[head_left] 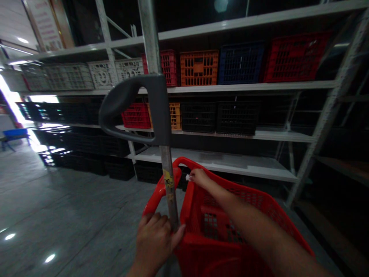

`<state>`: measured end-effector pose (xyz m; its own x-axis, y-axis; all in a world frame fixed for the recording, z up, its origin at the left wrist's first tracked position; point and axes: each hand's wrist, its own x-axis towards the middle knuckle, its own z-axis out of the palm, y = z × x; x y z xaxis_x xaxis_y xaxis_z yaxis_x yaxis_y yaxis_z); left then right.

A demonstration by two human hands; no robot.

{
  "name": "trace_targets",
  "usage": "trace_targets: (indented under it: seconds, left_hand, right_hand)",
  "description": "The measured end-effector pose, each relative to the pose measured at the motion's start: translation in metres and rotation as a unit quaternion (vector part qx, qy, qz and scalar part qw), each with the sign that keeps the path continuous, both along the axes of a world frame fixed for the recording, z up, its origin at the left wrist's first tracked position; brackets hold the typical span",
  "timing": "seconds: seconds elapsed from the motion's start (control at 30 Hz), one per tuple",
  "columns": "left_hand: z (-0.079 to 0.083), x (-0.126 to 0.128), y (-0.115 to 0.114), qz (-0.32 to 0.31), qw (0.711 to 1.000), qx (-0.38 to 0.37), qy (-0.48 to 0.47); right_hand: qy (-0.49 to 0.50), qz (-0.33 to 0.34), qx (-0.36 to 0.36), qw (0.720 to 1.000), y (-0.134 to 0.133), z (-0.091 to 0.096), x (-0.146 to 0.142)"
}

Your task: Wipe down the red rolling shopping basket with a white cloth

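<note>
A red plastic shopping basket with perforated walls fills the lower right. Its curved red handle loops out on the left side. My left hand is closed on the near end of that handle, its thumb stretched towards the basket rim. Over the basket reaches my right arm, and my right hand pinches a small white wad by the far end of the handle. A metal pole with yellow sticker remnants stands in front of the handle, bearing a grey loop grip higher up.
White metal shelving spans the background. On it stand an orange crate, a blue crate, red crates, black crates and pale crates. Grey floor shows at left, with a blue-topped item beyond.
</note>
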<state>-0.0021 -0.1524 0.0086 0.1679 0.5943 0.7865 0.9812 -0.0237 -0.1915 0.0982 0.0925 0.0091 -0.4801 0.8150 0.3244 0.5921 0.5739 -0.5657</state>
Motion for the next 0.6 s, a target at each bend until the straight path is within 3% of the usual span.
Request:
trace_targets:
  seconds: [0.1,0.2,0.33,0.47,0.53,0.6]
  left_hand:
    - [0.0,0.001,0.001,0.0,1.0,0.004,-0.003]
    - [0.003,0.001,0.002,0.013,1.0,-0.006,-0.001]
    - [0.005,0.001,0.004,0.018,1.0,-0.025,0.004]
    - [0.003,-0.002,0.007,0.019,0.999,-0.033,0.014]
    - [0.003,-0.005,0.01,0.02,0.999,-0.038,0.02]
    - [0.004,-0.007,0.014,0.018,0.998,-0.049,0.024]
  right_hand:
    - [0.004,-0.042,-0.011,0.999,0.016,0.009,-0.004]
    - [0.007,-0.049,-0.017,0.999,0.011,0.013,-0.007]
    - [0.014,0.004,-0.017,1.0,-0.034,0.003,0.005]
    - [0.074,0.111,-0.102,0.986,-0.083,-0.005,0.036]
    - [0.142,0.101,-0.12,0.977,-0.108,-0.004,0.048]
    - [0.206,0.089,-0.08,0.971,-0.136,-0.002,0.052]
